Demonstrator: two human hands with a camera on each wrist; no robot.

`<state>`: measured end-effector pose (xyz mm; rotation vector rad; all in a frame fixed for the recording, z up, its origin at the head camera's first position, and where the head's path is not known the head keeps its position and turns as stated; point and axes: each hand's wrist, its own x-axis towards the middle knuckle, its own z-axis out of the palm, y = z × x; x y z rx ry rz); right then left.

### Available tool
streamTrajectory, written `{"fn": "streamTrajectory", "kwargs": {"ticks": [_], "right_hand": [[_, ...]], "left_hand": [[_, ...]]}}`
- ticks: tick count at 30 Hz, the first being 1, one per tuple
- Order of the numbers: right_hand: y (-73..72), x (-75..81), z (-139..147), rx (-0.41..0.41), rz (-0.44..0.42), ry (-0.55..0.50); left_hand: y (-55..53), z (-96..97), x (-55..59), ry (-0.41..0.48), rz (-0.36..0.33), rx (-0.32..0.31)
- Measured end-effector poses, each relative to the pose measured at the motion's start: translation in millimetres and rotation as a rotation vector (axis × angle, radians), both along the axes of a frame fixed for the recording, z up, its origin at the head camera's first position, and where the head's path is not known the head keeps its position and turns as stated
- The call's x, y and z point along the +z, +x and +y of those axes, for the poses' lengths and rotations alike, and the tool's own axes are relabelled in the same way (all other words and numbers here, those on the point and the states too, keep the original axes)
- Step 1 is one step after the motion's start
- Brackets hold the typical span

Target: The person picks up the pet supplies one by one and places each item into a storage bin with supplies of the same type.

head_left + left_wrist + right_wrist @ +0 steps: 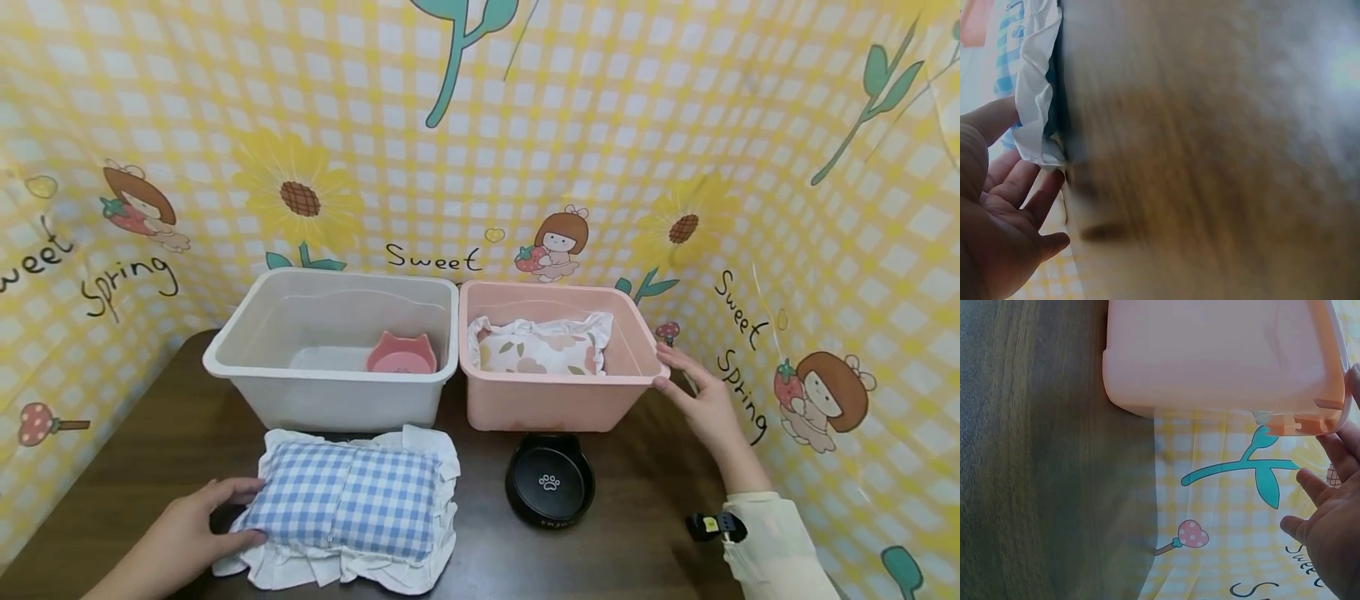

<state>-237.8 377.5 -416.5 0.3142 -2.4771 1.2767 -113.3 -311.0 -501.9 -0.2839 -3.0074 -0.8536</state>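
Observation:
A blue-and-white checked pillow (348, 500) with white ruffles lies on the table. My left hand (198, 521) holds its left end, thumb and fingers spread along the ruffled edge. The white ruffle (1038, 81) shows between thumb and fingers in the left wrist view. At the front right corner of the pink bin (555, 404), my right hand (701, 400) holds the rim between thumb and fingers. From the right wrist view, the bin's side wall (1222, 356) fills the top, with the fingers at its rim. Inside the pink bin lies a floral pillow (536, 348) with white ruffles.
A grey bin (345, 402) stands left of the pink one, with a pink cat-eared bowl (402, 354) in it. In front of the pink bin sits a black pet bowl (551, 487) with a paw print. Yellow checked cloth (420, 192) hangs behind and beside the dark wooden table (622, 558).

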Motion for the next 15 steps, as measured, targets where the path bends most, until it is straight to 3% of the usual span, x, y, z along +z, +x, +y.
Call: {"fn": "streamTrajectory", "kwargs": {"ticks": [8,15], "right_hand": [[-1.3,0.4,3.4,0.007,-0.073,-0.045],[-4.2,0.8,3.8,0.008,-0.067,-0.067]], "left_hand": [[-3.8,5.9,3.1,0.031,-0.035,0.054],[-5.1,9.5,1.4,0.082,0.093,0.078]]}}
